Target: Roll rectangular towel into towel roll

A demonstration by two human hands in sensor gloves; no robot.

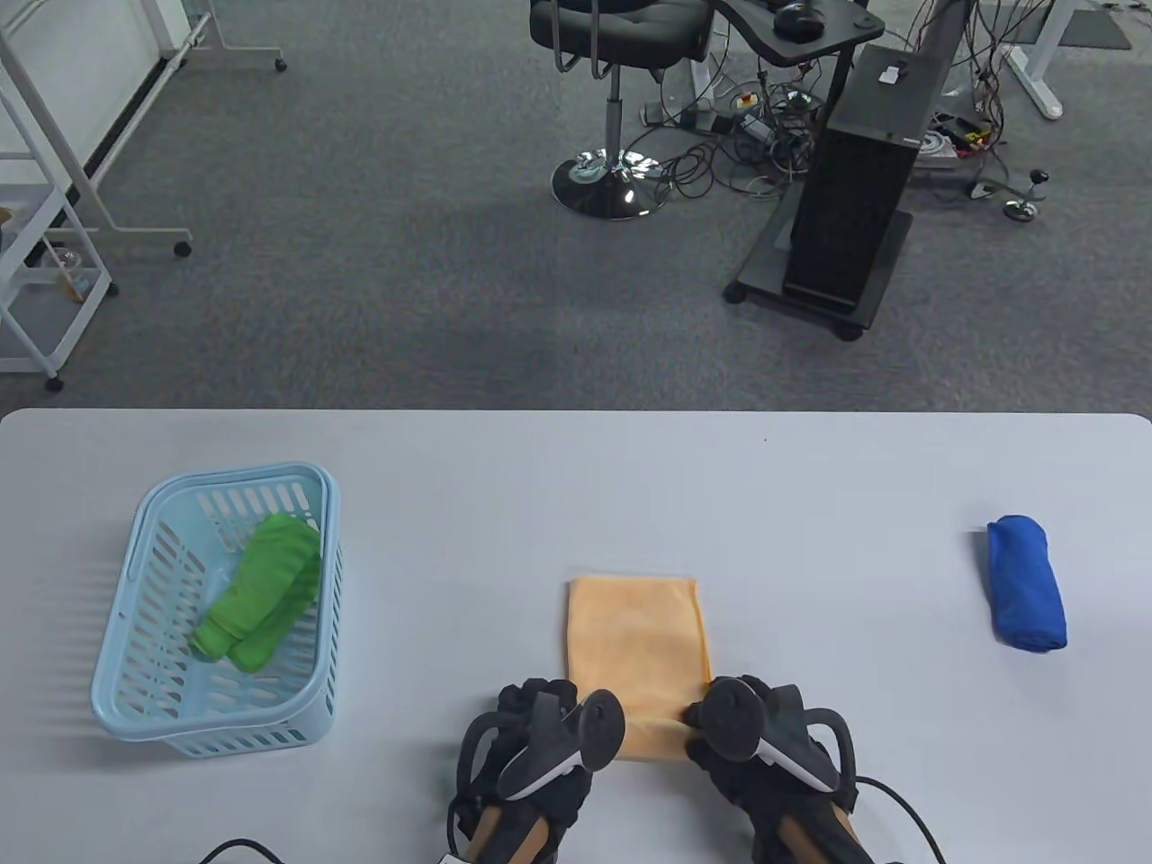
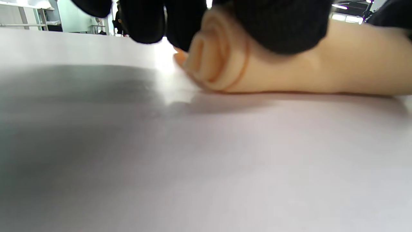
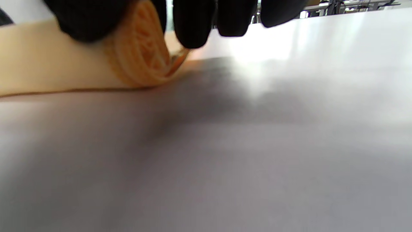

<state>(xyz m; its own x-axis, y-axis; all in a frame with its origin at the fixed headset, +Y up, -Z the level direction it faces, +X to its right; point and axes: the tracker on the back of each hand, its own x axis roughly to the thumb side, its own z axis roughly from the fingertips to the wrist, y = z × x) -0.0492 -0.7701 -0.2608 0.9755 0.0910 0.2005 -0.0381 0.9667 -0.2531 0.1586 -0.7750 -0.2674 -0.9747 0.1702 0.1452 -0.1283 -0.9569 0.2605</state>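
Towel (image 1: pixel 636 639) half-rolled | both hands apparently gripping roll | grey table (image 1: pixel 810 486), carpeted office

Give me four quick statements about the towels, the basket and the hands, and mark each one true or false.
1. The orange towel is partly rolled at its near end. True.
2. The blue towel lies in the basket. False: it lies on the table, far right; the green towel is in the basket.
3. The left hand and right hand press on opposite ends of the roll. True.
4. The orange towel is fully rolled. False: a flat part lies beyond the hands.
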